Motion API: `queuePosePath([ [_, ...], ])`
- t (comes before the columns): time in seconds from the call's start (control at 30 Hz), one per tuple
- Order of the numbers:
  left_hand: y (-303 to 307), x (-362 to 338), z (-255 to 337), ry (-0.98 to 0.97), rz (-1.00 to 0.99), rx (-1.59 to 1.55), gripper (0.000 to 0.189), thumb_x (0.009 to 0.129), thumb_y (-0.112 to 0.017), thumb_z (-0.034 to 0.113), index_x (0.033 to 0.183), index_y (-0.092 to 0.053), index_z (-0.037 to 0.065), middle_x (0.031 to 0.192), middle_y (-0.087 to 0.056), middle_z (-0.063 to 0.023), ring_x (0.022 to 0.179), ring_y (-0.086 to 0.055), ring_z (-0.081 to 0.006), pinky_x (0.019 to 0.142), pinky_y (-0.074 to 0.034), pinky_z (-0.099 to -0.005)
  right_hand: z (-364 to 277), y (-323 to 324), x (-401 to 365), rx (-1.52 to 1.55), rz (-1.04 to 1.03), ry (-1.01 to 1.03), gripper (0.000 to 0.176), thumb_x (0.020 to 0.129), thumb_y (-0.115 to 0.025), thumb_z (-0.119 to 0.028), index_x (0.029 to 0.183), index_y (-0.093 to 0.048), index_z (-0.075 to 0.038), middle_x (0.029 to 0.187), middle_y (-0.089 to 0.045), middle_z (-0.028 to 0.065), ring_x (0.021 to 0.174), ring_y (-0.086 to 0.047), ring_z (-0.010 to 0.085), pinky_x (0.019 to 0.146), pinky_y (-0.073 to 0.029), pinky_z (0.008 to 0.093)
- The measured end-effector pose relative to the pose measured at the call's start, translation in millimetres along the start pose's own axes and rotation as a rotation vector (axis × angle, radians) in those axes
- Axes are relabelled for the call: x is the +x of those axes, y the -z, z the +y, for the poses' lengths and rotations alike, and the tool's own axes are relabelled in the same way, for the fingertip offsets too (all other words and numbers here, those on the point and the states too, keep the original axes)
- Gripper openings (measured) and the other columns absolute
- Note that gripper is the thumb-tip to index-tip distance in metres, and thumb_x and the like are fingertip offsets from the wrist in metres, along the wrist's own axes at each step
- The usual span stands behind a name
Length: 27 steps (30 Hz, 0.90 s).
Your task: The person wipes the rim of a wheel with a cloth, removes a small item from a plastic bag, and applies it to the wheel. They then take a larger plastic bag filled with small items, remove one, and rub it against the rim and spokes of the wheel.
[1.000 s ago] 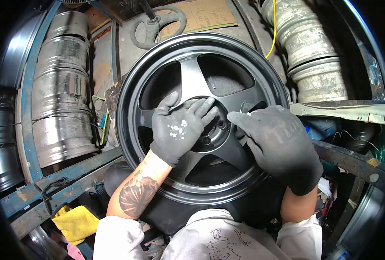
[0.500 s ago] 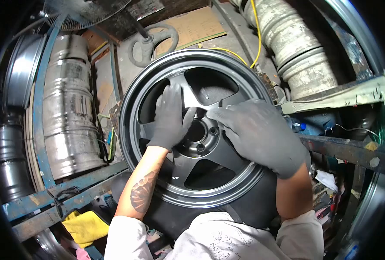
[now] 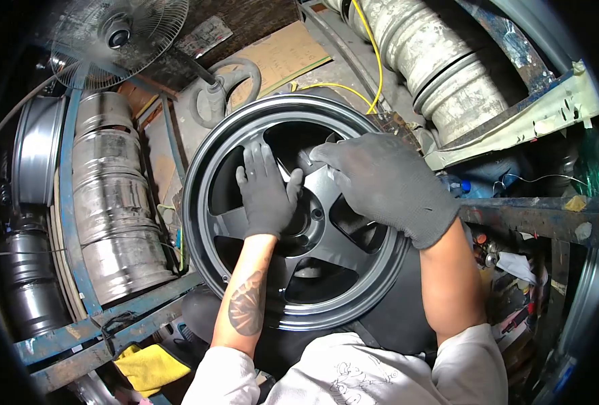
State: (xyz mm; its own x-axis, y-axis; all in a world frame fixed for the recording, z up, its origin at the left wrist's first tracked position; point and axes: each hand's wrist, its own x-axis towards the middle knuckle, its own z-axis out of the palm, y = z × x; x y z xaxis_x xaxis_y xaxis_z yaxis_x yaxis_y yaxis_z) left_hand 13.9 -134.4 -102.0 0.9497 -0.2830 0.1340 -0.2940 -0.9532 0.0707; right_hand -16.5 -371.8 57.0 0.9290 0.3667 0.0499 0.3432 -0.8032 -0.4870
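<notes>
A dark grey five-spoke wheel rim lies face up before me, over my lap. My left hand, in a grey glove, rests palm down on its spokes left of the hub. The fingers point away from me, with the thumb apart. My right hand, gloved too, is over the upper right spoke. Its thumb and fingertips are pinched together near the spoke's edge. Something small may be between them, but I cannot make it out. The gloves cover part of the hub and the spokes.
Stacked bare metal rims stand at the left behind a blue frame. More whitish rims stand at the far right. A pedestal fan is at the back left, near a yellow cable. A yellow cloth hangs below left.
My right hand's fingertips have moved outward from the hub, toward the far rim. My left hand stays on the wheel, its fingers a bit more spread. The view has shifted, showing more fan.
</notes>
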Motion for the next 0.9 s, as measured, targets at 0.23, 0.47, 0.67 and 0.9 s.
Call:
queuePosePath([
  [0.23,14.2,-48.6,14.8,-0.054,-0.067,-0.061,0.086,0.104,-0.055,0.051,0.162,-0.031,-0.007,0.171,-0.026,-0.0299,0.161,-0.021,-0.0446,0.128,-0.015,-0.0627,-2.8,15.7,-4.5,-0.029,0.083,-0.098,0.033,0.095,-0.061,-0.014,0.125,-0.075,-0.011,0.108,-0.076,0.0186,0.100,-0.072,0.0398,0.091,-0.056,0.0500],
  [0.47,18.6,-66.0,44.9,-0.080,-0.116,-0.062,0.086,0.103,-0.057,0.050,0.163,-0.031,-0.005,0.172,-0.026,-0.0286,0.161,-0.019,-0.0477,0.129,-0.007,-0.0638,11.7,31.6,-3.1,-0.093,0.278,-0.226,0.033,0.098,-0.063,-0.015,0.129,-0.074,-0.011,0.105,-0.076,0.0232,0.097,-0.073,0.0403,0.088,-0.058,0.0495],
  [0.67,14.5,-48.5,99.5,-0.091,-0.166,-0.088,0.084,0.101,-0.057,0.054,0.162,-0.038,-0.001,0.171,-0.031,-0.0247,0.160,-0.020,-0.0473,0.128,-0.007,-0.0673,4.8,18.2,-0.5,0.014,0.210,-0.106,0.033,0.095,-0.064,-0.012,0.126,-0.075,-0.010,0.110,-0.077,0.0204,0.098,-0.074,0.0392,0.088,-0.060,0.0485],
  [0.9,1.1,-11.2,129.0,-0.206,-0.251,-0.190,0.075,0.104,-0.052,0.051,0.162,-0.042,0.005,0.169,-0.038,-0.0180,0.161,-0.022,-0.0423,0.130,-0.006,-0.0660,6.8,21.4,5.0,-0.037,0.111,-0.161,0.032,0.099,-0.061,-0.019,0.127,-0.074,-0.009,0.115,-0.077,0.0174,0.103,-0.074,0.0385,0.093,-0.058,0.0488],
])
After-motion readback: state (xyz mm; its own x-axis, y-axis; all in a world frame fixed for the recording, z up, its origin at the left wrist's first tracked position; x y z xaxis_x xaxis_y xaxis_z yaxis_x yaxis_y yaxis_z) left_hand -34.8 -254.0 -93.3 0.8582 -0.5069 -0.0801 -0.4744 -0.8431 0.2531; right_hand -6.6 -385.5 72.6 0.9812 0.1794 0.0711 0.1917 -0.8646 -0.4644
